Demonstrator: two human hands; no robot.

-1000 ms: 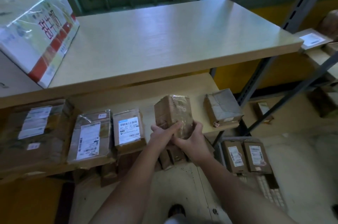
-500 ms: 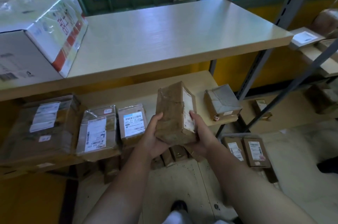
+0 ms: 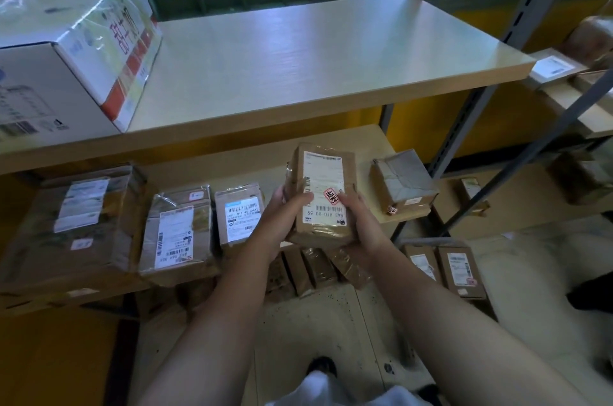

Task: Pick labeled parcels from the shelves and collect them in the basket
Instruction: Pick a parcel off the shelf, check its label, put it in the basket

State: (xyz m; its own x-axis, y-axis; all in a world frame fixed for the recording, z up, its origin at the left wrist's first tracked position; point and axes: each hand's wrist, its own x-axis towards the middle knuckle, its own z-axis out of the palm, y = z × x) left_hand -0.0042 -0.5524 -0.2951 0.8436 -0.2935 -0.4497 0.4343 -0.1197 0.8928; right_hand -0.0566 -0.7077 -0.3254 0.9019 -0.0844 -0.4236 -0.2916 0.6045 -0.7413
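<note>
I have the left hand (image 3: 283,211) and the right hand (image 3: 360,223) both gripping the brown parcel (image 3: 325,173) by its lower sides, thumbs on its white label, held up before the middle shelf (image 3: 252,167), between a small labelled box (image 3: 240,216) and a grey-taped box (image 3: 403,180).

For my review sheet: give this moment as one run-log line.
phase: inspecting parcel | left hand: grips parcel's left side | right hand: grips its right side | label: faces camera | basket: not in view
</note>
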